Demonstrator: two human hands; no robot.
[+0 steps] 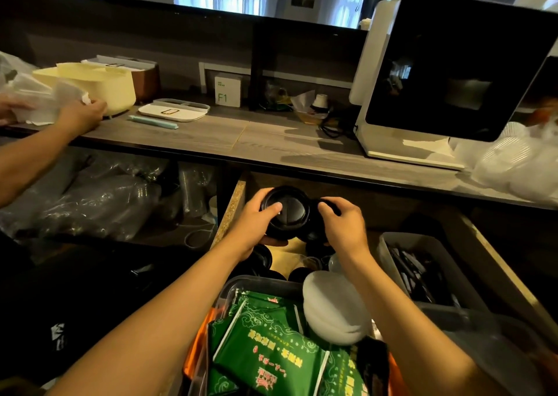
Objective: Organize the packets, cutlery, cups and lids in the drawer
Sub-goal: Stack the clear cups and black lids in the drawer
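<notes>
A stack of black lids (285, 213) is gripped by the left hand (256, 225) and the right hand (344, 225) over the open drawer (231, 211), fingers curled round it.

Both bare forearms reach forward from the bottom of the view, wrists pretty straight, hands close together but not touching. The left hand (256, 223) has its fingers curled around a stack of round black plastic lids (285, 211), thumb lying across the top one. The right hand (344, 223) is palm-down with fingers bent, fingertips gripping the stack's right edge.
</notes>
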